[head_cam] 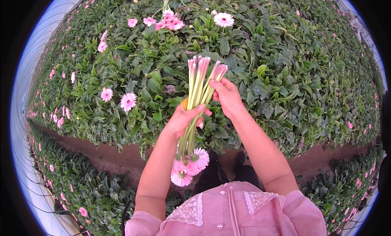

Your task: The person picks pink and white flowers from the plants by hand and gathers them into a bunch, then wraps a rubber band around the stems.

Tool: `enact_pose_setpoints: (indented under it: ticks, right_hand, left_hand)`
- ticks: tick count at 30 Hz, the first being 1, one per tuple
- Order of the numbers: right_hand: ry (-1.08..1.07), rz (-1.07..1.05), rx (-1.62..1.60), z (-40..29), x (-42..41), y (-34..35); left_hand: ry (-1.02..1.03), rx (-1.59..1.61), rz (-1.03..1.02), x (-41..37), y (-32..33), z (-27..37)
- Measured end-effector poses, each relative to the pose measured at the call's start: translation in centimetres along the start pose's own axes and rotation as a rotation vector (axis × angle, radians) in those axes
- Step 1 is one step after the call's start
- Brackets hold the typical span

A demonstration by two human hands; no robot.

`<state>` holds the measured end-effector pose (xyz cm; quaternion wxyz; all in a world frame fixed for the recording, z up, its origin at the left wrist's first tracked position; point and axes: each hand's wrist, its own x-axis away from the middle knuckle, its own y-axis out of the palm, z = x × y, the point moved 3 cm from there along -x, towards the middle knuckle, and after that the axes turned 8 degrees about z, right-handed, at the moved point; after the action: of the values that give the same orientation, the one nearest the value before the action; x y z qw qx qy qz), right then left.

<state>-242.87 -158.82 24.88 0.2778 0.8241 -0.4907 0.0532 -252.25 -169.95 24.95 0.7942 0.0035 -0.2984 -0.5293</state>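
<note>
A bunch of pink gerbera daisies hangs head-down in front of me, its pinkish stem ends pointing up and away. My left hand wraps around the middle of the stems, thumb across the front. Yellow rubber bands sit bunched at the fingers of that hand. Higher up, my right hand pinches stems near the cut ends on the right side, and a thin band crosses its fingers. Below my left wrist, the pink flower heads hang close to my shirt.
A dense bed of gerbera leaves spreads ahead, with standing blooms at left. Another bunch of pink gerberas lies on the foliage farther off. A soil path runs between beds. Plastic greenhouse sheeting edges the left side.
</note>
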Motion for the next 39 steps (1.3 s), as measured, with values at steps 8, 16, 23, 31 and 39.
enact_pose_setpoints:
  ticks: [8, 16, 23, 31, 39]
  right_hand:
    - [0.009, -0.159, 0.124, 0.3, -0.5, -0.3]
    - [-0.028, -0.276, 0.274, 0.9, 0.0, -1.3]
    - [-0.597, -0.027, 0.906, -8.7, 4.1, -1.4]
    - [-0.699, -0.035, 1.010, -12.8, 1.0, 0.4]
    - [0.146, -0.400, 0.594, -6.2, -2.8, -2.4]
  left_hand:
    - [0.023, 0.141, 0.030, -0.5, -0.6, 0.6]
    - [0.030, 0.128, -0.019, -0.4, -0.4, 1.7]
    - [0.063, -0.052, -0.033, 1.0, -1.7, 2.3]
    - [0.010, -0.078, -0.132, 1.3, 0.9, 2.6]
    - [0.033, -0.037, -0.269, 2.5, 1.9, 3.9]
